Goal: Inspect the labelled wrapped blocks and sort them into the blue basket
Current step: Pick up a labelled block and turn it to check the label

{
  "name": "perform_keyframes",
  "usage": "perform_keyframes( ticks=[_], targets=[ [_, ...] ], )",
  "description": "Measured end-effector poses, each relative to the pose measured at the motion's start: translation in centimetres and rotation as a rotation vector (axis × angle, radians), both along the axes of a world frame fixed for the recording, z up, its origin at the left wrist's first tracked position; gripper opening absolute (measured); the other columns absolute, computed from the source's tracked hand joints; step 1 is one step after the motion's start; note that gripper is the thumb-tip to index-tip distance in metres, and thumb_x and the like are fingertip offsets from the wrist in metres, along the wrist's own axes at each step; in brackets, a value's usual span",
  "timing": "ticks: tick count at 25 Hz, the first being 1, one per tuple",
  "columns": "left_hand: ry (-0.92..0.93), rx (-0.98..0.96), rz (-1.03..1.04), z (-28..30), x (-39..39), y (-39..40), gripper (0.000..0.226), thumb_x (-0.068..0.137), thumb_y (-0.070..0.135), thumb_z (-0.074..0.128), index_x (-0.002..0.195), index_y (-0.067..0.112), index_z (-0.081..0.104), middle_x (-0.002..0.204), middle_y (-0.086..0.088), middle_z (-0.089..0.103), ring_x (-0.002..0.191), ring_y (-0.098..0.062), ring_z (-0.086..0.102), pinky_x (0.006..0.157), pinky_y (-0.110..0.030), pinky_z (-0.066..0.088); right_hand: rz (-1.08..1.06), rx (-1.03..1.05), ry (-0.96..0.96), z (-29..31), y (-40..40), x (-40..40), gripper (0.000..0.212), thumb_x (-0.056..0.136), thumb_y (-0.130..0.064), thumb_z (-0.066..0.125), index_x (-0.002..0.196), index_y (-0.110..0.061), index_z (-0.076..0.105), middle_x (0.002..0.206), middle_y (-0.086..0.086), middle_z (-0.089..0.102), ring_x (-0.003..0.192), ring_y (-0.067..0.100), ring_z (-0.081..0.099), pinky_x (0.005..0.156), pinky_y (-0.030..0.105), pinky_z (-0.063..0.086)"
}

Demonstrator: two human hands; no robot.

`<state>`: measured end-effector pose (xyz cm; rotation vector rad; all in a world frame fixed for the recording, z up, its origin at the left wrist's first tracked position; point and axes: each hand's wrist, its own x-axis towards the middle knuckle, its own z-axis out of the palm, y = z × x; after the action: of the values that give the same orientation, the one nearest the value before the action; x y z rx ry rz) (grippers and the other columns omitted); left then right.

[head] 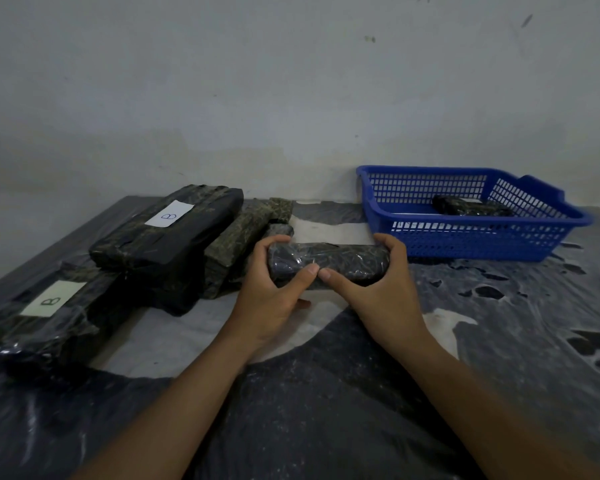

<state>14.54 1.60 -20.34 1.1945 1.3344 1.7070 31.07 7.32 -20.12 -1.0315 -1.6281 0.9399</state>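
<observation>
- Behind everything is a plain grey wall (291, 81), and at the bottom is a table covered with dark, crinkly plastic sheet (326, 393).
- Two hands hold one wrapped block (329, 263) in the middle of the frame, just in front of the blue basket.
- The left hand (274, 289) curls round the left end of the block, with the thumb on the front.
- The right hand (378, 282) curls round the right end, and its thumb tip nearly meets the other thumb.
- The blue basket (482, 237) sits at the right of the frame, by the wall. One dark wrapped block (468, 205) lies inside it.
- At the left of the frame is a pile of more wrapped blocks (243, 233).
- The top block of the pile (166, 233) has a white label with the letter B.
- Another block with a B label (45, 317) lies at the lower left, nearest the edge of the frame.
</observation>
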Motion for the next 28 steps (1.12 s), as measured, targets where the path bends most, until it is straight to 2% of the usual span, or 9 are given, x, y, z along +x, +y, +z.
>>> perform_keyframes(
  ticks=[3, 5, 7, 9, 11, 14, 18, 22, 28],
  targets=[
    [-0.037, -0.022, -0.006, 0.07, -0.11, 0.17, 0.039, 0.092, 0.023, 0.074, 0.127, 0.029, 0.058, 0.124, -0.004, 0.069, 0.106, -0.021, 0.073, 0.069, -0.039, 0.063, 0.046, -0.061, 0.062, 0.14, 0.2, 0.25, 0.089, 0.072, -0.057, 0.085, 0.146, -0.04, 0.038, 0.139, -0.009, 0.053, 0.12, 0.008, 0.058, 0.1, 0.03, 0.051],
    [-0.174, -0.046, -0.031, 0.32, -0.21, 0.42, 0.032, 0.09, 0.033, 0.071, 0.12, 0.024, 0.063, 0.12, -0.007, 0.071, 0.107, -0.027, 0.072, 0.069, -0.043, 0.064, 0.097, -0.146, 0.198, 0.45, 0.37, 0.3, 0.053, 0.089, -0.05, 0.071, 0.136, -0.033, 0.052, 0.13, -0.004, 0.062, 0.103, 0.001, 0.067, 0.082, 0.022, 0.058],
    [-0.267, -0.07, -0.032, 0.49, -0.26, 0.52, 0.033, 0.083, 0.047, 0.067, 0.109, 0.027, 0.067, 0.116, -0.008, 0.072, 0.103, -0.027, 0.072, 0.065, -0.04, 0.063, 0.105, -0.187, 0.293, 0.71, 0.43, 0.14, 0.029, 0.102, -0.037, 0.057, 0.124, -0.019, 0.06, 0.113, 0.002, 0.068, 0.08, -0.007, 0.068, 0.063, 0.014, 0.054],
    [-0.231, -0.065, -0.004, 0.45, -0.26, 0.59, 0.024, 0.085, 0.044, 0.07, 0.103, 0.029, 0.069, 0.115, -0.009, 0.072, 0.101, -0.026, 0.073, 0.064, -0.039, 0.064, 0.09, -0.151, 0.264, 0.55, 0.53, -0.06, 0.022, 0.107, -0.029, 0.051, 0.117, -0.011, 0.059, 0.101, 0.002, 0.067, 0.07, -0.009, 0.066, 0.056, 0.013, 0.051],
    [-0.173, -0.048, 0.022, 0.28, -0.19, 0.59, 0.014, 0.092, 0.033, 0.071, 0.104, 0.026, 0.07, 0.114, -0.009, 0.072, 0.099, -0.025, 0.074, 0.064, -0.04, 0.064, 0.081, -0.131, 0.243, 0.33, 0.63, -0.19, 0.017, 0.107, -0.03, 0.052, 0.112, -0.015, 0.059, 0.099, 0.002, 0.066, 0.071, -0.006, 0.066, 0.056, 0.02, 0.055],
    [-0.156, -0.034, 0.023, 0.26, -0.12, 0.47, 0.013, 0.094, 0.026, 0.07, 0.106, 0.022, 0.068, 0.106, -0.007, 0.073, 0.093, -0.022, 0.074, 0.063, -0.042, 0.064, 0.075, -0.144, 0.241, 0.24, 0.65, -0.18, 0.022, 0.097, -0.036, 0.067, 0.109, -0.02, 0.059, 0.1, -0.001, 0.07, 0.08, 0.0, 0.071, 0.065, 0.027, 0.06],
    [-0.132, -0.024, 0.039, 0.42, 0.12, 0.3, 0.023, 0.088, 0.023, 0.077, 0.107, 0.019, 0.067, 0.099, -0.004, 0.074, 0.089, -0.018, 0.074, 0.059, -0.037, 0.063, 0.035, -0.072, 0.165, 0.19, 0.31, -0.28, 0.036, 0.087, -0.041, 0.078, 0.11, -0.02, 0.059, 0.101, -0.002, 0.071, 0.082, -0.002, 0.07, 0.069, 0.017, 0.056],
    [-0.089, -0.007, 0.037, 0.49, 0.25, 0.22, 0.024, 0.087, 0.018, 0.078, 0.107, 0.021, 0.065, 0.098, 0.0, 0.073, 0.083, -0.011, 0.075, 0.058, -0.033, 0.061, -0.01, -0.097, 0.121, 0.07, 0.38, -0.31, 0.053, 0.073, -0.052, 0.087, 0.109, -0.025, 0.058, 0.1, -0.006, 0.071, 0.083, 0.001, 0.07, 0.073, 0.02, 0.056],
    [-0.042, 0.05, 0.012, 0.3, -0.08, 0.35, 0.021, 0.089, 0.014, 0.076, 0.101, 0.025, 0.064, 0.105, -0.004, 0.071, 0.086, -0.015, 0.073, 0.067, -0.035, 0.063, 0.021, -0.084, 0.134, 0.28, 0.35, -0.18, 0.043, 0.083, -0.047, 0.081, 0.112, -0.028, 0.056, 0.104, -0.006, 0.07, 0.085, -0.002, 0.069, 0.068, 0.014, 0.054]
  ],
)
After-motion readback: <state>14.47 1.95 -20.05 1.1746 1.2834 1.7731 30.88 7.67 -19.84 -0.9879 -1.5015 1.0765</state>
